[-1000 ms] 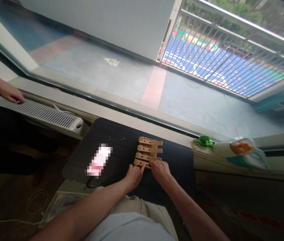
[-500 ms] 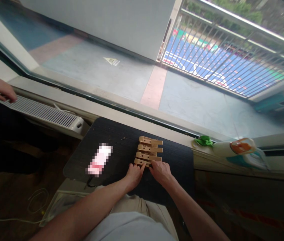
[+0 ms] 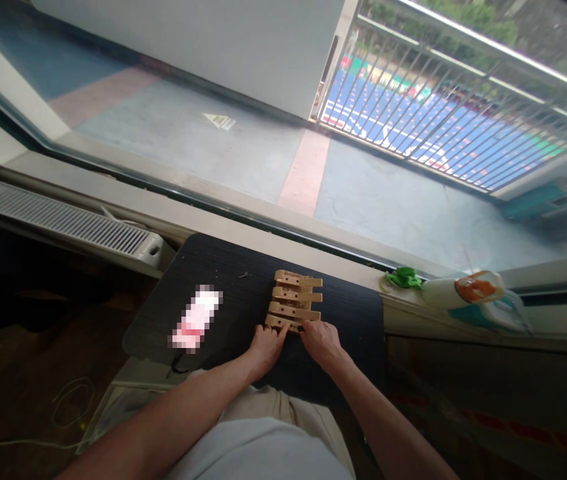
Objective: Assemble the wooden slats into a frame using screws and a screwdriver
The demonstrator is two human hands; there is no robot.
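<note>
A light wooden piece (image 3: 294, 295) with several parallel bars lies on the black table (image 3: 241, 310). Dark round holes show along the bars, and their right ends stick out like prongs. At its near edge, my left hand (image 3: 265, 348) has its fingers closed on the nearest bar, with the index finger stretched along it. My right hand (image 3: 322, 343) grips the same bar near its right end, fingers curled. A small dark spot shows by the right fingertips, too small to name. Both thumbs are largely hidden.
A blurred-out bright rectangle (image 3: 197, 319) lies on the table's left side. Behind the table runs a windowsill (image 3: 258, 243) with a green cloth (image 3: 404, 277) and a white-and-orange bottle (image 3: 463, 293). A radiator (image 3: 88, 220) stands to the left, with a cable (image 3: 71, 403) on the floor.
The other person's hand over the radiator has gone out of view. The view has shifted slightly; my hands keep their place on the wooden piece.
</note>
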